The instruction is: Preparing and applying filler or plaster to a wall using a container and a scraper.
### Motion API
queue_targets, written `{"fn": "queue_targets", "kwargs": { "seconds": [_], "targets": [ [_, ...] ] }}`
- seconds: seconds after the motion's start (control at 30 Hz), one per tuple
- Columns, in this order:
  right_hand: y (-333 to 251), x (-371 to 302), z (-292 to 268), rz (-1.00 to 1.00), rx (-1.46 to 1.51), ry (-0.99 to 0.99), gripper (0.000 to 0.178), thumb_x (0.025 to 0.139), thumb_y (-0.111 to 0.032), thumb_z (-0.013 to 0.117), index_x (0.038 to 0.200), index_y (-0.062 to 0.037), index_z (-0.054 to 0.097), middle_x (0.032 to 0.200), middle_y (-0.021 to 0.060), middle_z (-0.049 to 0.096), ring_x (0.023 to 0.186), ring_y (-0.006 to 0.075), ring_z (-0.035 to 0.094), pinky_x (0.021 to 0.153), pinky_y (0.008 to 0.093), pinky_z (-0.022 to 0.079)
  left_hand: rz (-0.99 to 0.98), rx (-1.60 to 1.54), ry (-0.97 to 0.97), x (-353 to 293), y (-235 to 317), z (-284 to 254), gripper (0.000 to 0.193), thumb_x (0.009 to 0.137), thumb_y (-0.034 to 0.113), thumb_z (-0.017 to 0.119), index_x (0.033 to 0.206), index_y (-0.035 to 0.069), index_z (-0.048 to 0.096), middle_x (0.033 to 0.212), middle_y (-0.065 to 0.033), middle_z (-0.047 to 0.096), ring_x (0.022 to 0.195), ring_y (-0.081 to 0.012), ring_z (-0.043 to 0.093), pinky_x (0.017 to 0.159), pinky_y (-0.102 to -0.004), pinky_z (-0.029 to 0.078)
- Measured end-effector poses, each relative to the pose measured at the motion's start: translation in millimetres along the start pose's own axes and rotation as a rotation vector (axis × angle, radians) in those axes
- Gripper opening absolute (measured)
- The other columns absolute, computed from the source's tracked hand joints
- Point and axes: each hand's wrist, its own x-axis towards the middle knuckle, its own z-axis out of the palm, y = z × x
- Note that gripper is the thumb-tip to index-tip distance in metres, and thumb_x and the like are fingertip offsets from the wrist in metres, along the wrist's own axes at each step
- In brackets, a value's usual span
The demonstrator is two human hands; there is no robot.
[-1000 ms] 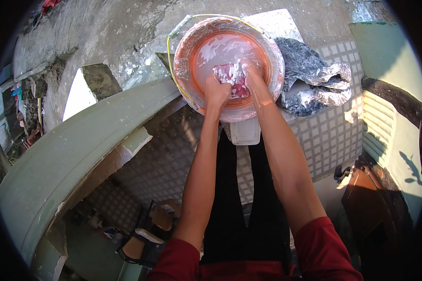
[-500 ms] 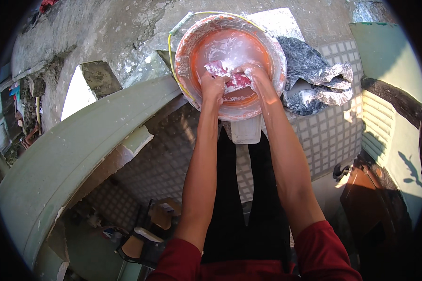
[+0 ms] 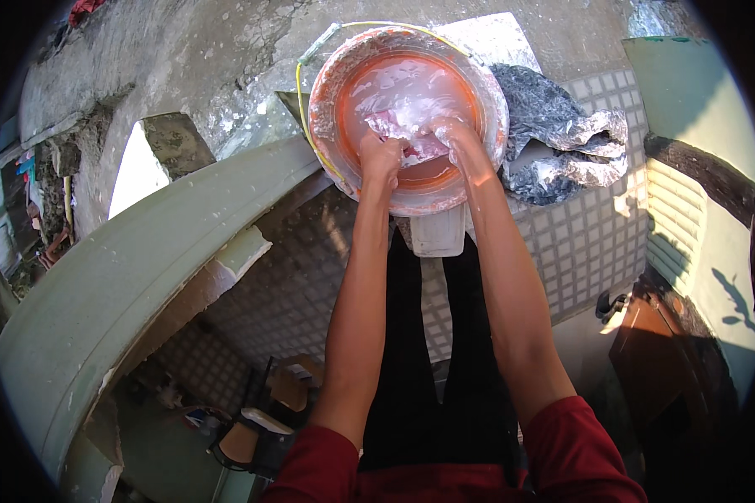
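Both hands are inside an orange bucket (image 3: 492,109) whose rim is crusted with white, and which holds cloudy, pale liquid (image 3: 394,80). Between them is a wet pink cloth (image 3: 424,149), partly coated white and lying at the liquid's surface. My left hand (image 3: 380,155) is closed on its left edge, fingers curled round it. On the other side, my right hand (image 3: 451,134) grips the cloth too; white liquid coats the fingers and hides some of them.
A yellow wire handle (image 3: 299,101) loops over the bucket's left side. Right of the bucket lies a crumpled dark grey cloth (image 3: 545,109) with white smears. A whitish container (image 3: 438,235) sits just below the bucket. A curved pale green wall (image 3: 143,218) runs along the left.
More white liquid now covers the pink cloth, which sits lower in the bucket. Both hands keep their hold with little movement. The whole view has shifted slightly.
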Motion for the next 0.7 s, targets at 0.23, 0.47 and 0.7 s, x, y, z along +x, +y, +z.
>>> {"fn": "queue_targets", "kwargs": {
  "seconds": [0.23,0.47,0.7],
  "targets": [
    [5,33,-14,0.156,-0.468,0.342,0.015,0.073,-0.009,0.066,0.08,0.0041,0.065,0.074,0.0111,0.065,0.065,0.0186,0.063,0.06,0.0279,0.049,0.11,0.049,-0.085,-12,4,21,0.031,0.068,-0.011,0.061,0.098,-0.003,0.061,0.083,-0.0079,0.066,0.07,-0.0157,0.062,0.061,-0.0286,0.049],
    [7,0,5,0.092,-0.084,0.062,0.013,0.072,-0.007,0.066,0.075,0.0047,0.064,0.071,0.0109,0.063,0.062,0.0197,0.061,0.058,0.0283,0.048,0.115,0.096,-0.022,-8,-3,-3,0.032,0.069,-0.01,0.06,0.101,-0.004,0.061,0.087,-0.0085,0.066,0.073,-0.0162,0.062,0.065,-0.0302,0.05],
    [2,32,8,0.142,-0.26,0.402,0.008,0.072,-0.004,0.064,0.071,0.0037,0.064,0.071,0.0122,0.062,0.067,0.0188,0.061,0.059,0.0278,0.048,0.201,0.187,-0.097,-13,-8,12,0.032,0.071,-0.01,0.059,0.101,-0.002,0.062,0.088,-0.0083,0.066,0.075,-0.0154,0.062,0.067,-0.0304,0.05]
  ]
}}
